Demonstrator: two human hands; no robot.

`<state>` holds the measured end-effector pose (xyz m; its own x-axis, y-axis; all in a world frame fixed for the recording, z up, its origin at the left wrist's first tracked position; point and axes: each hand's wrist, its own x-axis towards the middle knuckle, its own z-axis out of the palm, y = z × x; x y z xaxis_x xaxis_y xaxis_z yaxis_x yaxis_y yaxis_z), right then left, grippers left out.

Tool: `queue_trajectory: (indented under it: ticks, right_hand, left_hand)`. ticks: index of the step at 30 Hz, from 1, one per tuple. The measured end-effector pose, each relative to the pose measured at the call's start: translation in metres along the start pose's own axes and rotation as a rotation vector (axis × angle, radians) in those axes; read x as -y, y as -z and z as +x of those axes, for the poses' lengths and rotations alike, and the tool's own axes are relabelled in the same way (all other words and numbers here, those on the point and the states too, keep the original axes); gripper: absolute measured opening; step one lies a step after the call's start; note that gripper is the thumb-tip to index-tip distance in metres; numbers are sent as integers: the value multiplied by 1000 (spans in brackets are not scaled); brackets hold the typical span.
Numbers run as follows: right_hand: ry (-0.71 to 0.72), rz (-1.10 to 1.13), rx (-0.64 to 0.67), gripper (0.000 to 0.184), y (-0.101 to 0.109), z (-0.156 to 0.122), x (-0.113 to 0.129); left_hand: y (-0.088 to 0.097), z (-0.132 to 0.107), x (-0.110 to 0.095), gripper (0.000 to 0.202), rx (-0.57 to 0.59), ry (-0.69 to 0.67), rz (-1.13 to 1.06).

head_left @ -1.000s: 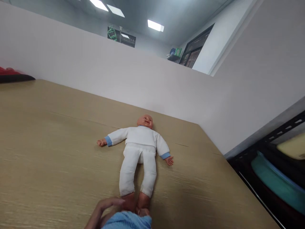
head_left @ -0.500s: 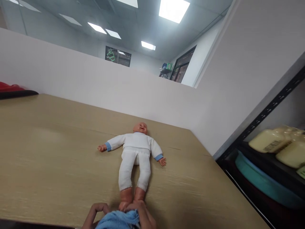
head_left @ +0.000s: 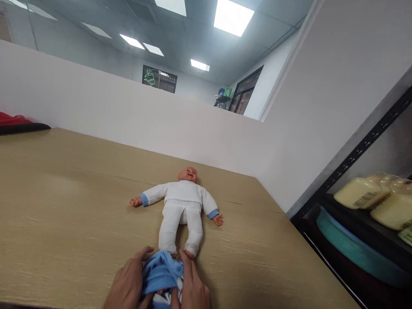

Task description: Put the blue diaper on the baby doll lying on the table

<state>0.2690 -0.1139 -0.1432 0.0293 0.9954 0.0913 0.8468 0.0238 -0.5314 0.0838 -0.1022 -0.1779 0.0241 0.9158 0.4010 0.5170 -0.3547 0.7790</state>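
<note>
A baby doll (head_left: 183, 209) in white top and trousers with blue cuffs lies on its back on the wooden table (head_left: 64, 206), head away from me. At the bottom edge my left hand (head_left: 127, 285) and my right hand (head_left: 192, 285) grip a blue cloth garment (head_left: 162, 273) from both sides. The garment covers the doll's feet. Both hands have fingers closed on the fabric.
A white partition wall (head_left: 128, 116) runs behind the table. At the right stands a black metal shelf (head_left: 354, 159) with a teal round thing (head_left: 357, 253) and pale yellow packs (head_left: 376, 199). A red and black object (head_left: 19, 124) lies at the far left.
My hands have moved up with the blue garment, which now covers the doll's feet. The view has tilted slightly since a second ago.
</note>
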Motion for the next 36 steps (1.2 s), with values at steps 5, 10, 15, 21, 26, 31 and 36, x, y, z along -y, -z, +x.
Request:
queue_trajectory:
  ticks: [5, 10, 15, 21, 26, 31, 36]
  right_hand:
    - [18, 2, 64, 80, 2, 13, 3]
    - [94, 133, 100, 78, -19, 32, -35]
    - [122, 303, 7, 72, -32, 38, -51]
    - [363, 270, -78, 58, -19, 51, -44]
    - [543, 102, -50, 63, -4, 68, -48]
    - [540, 209, -127, 64, 3, 82, -46]
    - [570, 353, -71, 63, 20, 102, -36]
  left_hand:
    - [-2, 15, -4, 61, 151, 52, -149]
    - [10, 27, -18, 69, 182, 134, -476]
    - [8, 35, -10, 73, 133, 9, -502]
    - [13, 53, -22, 71, 192, 15, -448]
    - [14, 69, -13, 77, 235, 13, -386]
    - [8, 78, 21, 69, 156, -77, -255]
    - [7, 91, 29, 74, 49, -78, -216]
